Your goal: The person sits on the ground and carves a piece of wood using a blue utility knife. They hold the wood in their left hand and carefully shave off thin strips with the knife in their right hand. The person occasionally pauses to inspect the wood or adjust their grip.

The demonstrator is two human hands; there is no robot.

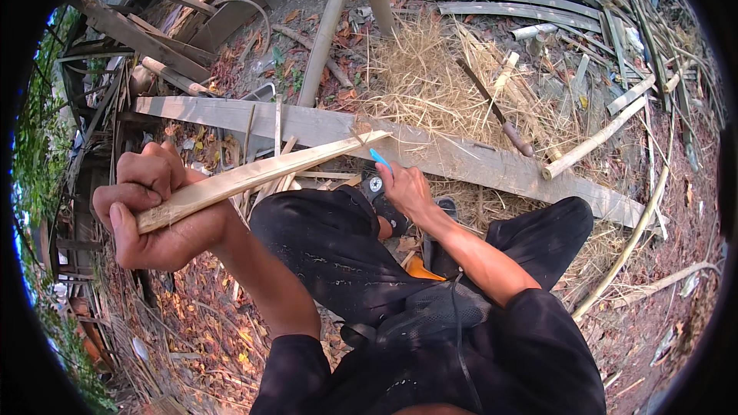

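Note:
My left hand (161, 211) is closed round the near end of a pale split-wood strip (269, 173), raised at the left. The strip slants away to the right, and its far tip lies over the weathered grey plank (231, 113). Close to that tip, my right hand (407, 188) is closed on a small bright-blue object (379, 157). Only a short blue end shows past the fingers, so its kind cannot be made out. Whether it touches the strip is unclear. Both hands are over or beside my bent legs, in front of the plank.
A long-bladed knife (483, 92) with a wooden handle rests by the plank's far side, among a heap of straw-like shavings (419, 69). Poles (600, 138) and slats (515, 9) lie at the right and back. Upright posts (327, 38) stand beyond the plank. Dry leaves cover the ground.

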